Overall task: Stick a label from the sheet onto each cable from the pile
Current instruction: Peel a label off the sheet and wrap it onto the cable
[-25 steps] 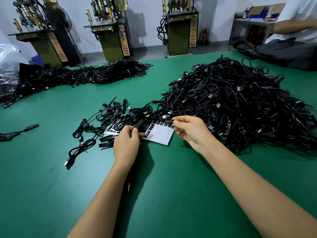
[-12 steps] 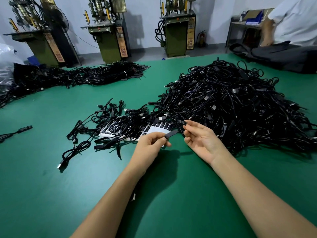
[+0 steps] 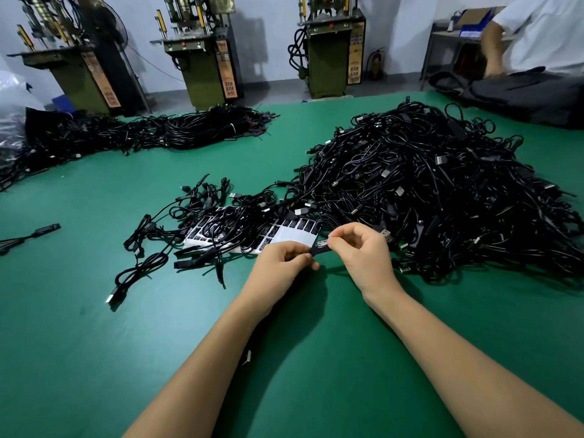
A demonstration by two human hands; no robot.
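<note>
Between the hands: left hand (image 3: 281, 260) and right hand (image 3: 360, 248) both pinch one black cable part (image 3: 319, 247), label apparently going on. Label sheet (image 3: 284, 237) just beyond, partly peeled. Pile (image 3: 442, 191) beyond right hand remains large; most cables left.

Two bare forearms are seen reaching in from the lower edge of the view. No sleeve covers them up to the frame's edge. The left hand (image 3: 278, 263) and the right hand (image 3: 363, 254) are ungloved. Short, unpainted nails are shown on the fingers (image 3: 339, 240).
</note>
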